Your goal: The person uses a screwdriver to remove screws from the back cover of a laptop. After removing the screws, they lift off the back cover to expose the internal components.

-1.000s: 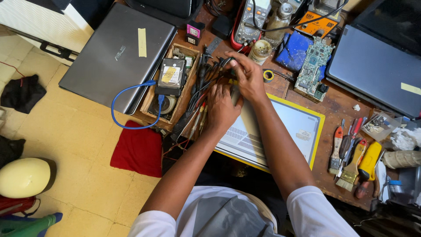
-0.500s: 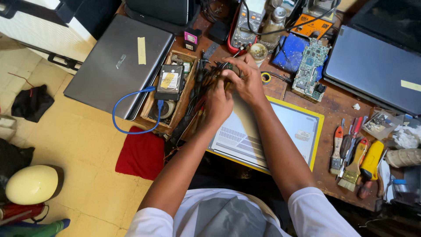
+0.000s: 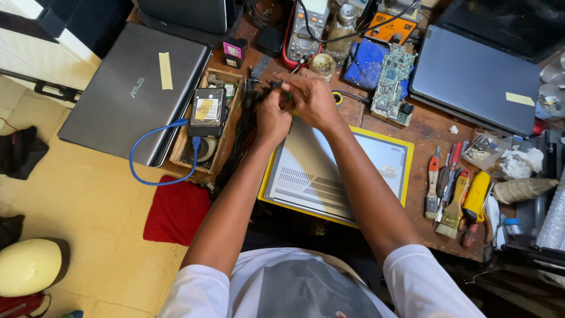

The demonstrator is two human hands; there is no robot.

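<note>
A small dark tool, hard to identify, sits pinched between both hands above the far edge of the upturned laptop on the bench. The left hand and right hand have fingers clamped on it together. The step looks like readying the tool; next calls for bringing it down steadily.

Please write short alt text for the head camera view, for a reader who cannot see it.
Seen from above, a person's left hand and right hand meet over a cluttered workbench, pinching a small dark tool whose details cannot be made out, just above a laptop lying upside down on a yellow mat. Brushes and screwdrivers lie to the right, a wooden box of parts to the left.
</note>
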